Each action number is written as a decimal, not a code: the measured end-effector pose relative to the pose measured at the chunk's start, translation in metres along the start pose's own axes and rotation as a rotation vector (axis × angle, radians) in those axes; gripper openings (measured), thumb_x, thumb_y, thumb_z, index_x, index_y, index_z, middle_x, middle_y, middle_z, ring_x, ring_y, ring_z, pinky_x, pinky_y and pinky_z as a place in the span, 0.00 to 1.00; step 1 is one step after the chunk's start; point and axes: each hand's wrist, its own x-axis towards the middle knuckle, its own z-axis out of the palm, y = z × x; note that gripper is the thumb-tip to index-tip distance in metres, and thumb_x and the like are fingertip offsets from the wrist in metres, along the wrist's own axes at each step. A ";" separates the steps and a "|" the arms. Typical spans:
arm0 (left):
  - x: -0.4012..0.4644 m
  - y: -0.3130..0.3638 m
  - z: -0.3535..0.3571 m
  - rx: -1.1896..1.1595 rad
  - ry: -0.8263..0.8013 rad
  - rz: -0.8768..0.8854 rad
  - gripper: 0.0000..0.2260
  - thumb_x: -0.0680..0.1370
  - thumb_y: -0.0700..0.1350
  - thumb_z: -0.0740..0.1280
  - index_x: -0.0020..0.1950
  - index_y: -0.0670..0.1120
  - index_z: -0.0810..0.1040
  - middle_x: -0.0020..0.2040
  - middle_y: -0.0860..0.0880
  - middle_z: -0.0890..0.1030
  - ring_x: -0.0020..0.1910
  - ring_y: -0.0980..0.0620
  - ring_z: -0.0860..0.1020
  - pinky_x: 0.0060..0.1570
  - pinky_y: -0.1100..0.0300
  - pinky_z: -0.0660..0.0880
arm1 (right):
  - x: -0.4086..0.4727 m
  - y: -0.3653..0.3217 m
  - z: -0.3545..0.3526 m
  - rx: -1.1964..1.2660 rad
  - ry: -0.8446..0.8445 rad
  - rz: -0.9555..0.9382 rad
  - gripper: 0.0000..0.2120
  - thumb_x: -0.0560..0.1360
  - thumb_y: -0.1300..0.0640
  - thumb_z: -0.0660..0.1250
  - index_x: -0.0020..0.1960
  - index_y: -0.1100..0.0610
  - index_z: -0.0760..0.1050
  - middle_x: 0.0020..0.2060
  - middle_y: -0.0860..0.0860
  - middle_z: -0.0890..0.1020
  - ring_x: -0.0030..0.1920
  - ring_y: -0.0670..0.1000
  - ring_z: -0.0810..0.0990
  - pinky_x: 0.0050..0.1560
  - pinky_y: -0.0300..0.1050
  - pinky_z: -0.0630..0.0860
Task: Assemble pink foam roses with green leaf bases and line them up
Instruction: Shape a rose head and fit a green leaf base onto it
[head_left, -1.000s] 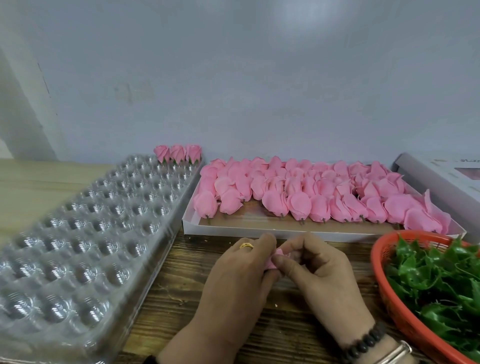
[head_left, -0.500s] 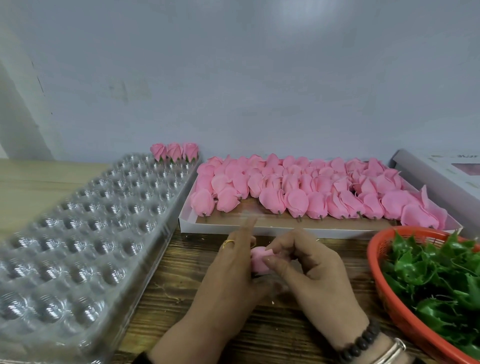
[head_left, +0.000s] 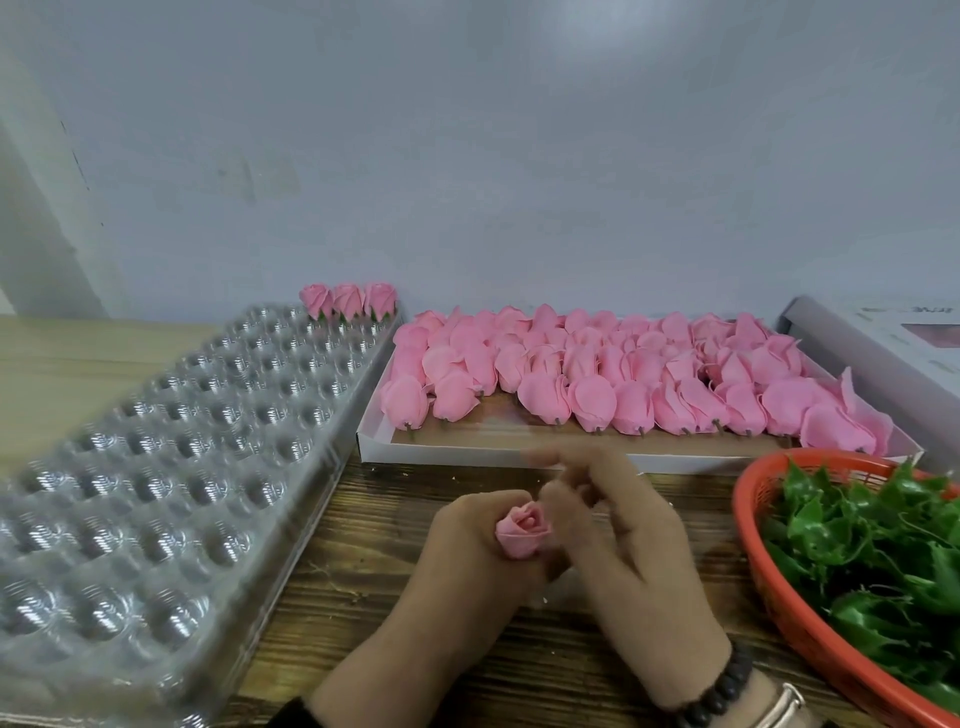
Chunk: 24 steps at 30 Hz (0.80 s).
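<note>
1 pink foam rose (head_left: 522, 530) sits in the left hand (head_left: 467, 551), whose fingers curl round its base above the wooden table (head_left: 374, 530). The right hand (head_left: 618, 530) is just beside it at 3 o'clock, blurred; I cannot tell its grip. 3 finished roses (head_left: 348, 300) stand at 11 o'clock on the clear tray (head_left: 156, 441); loose rose heads (head_left: 623, 384) fill the box at 12, green leaves (head_left: 872, 561) the orange basket (head_left: 769, 587) at 3.

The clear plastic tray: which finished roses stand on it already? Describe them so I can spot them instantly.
Start at the clear plastic tray on the left. At its far right corner, against the wall, three pink roses stand upright in a row. Unlike the loose heads in the white box, they show green at the base.
</note>
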 end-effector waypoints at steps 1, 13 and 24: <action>0.000 -0.001 0.002 -0.018 -0.008 0.005 0.12 0.69 0.38 0.73 0.31 0.52 0.76 0.31 0.52 0.78 0.33 0.55 0.74 0.36 0.57 0.72 | 0.001 -0.001 -0.001 0.056 0.046 0.032 0.12 0.72 0.44 0.59 0.50 0.45 0.78 0.45 0.39 0.79 0.44 0.41 0.78 0.46 0.35 0.74; -0.003 -0.004 0.022 -0.221 -0.034 0.158 0.11 0.71 0.35 0.66 0.46 0.50 0.77 0.43 0.57 0.82 0.45 0.64 0.79 0.45 0.70 0.74 | -0.003 -0.001 0.009 -0.151 -0.111 0.060 0.13 0.68 0.40 0.61 0.46 0.42 0.79 0.46 0.36 0.81 0.54 0.41 0.77 0.56 0.37 0.71; -0.002 0.001 0.014 -0.172 0.090 0.244 0.12 0.70 0.45 0.67 0.42 0.35 0.78 0.38 0.40 0.79 0.38 0.46 0.77 0.38 0.48 0.75 | 0.003 0.004 -0.003 -0.204 -0.322 0.223 0.37 0.54 0.28 0.65 0.62 0.33 0.64 0.55 0.35 0.75 0.57 0.35 0.72 0.60 0.42 0.72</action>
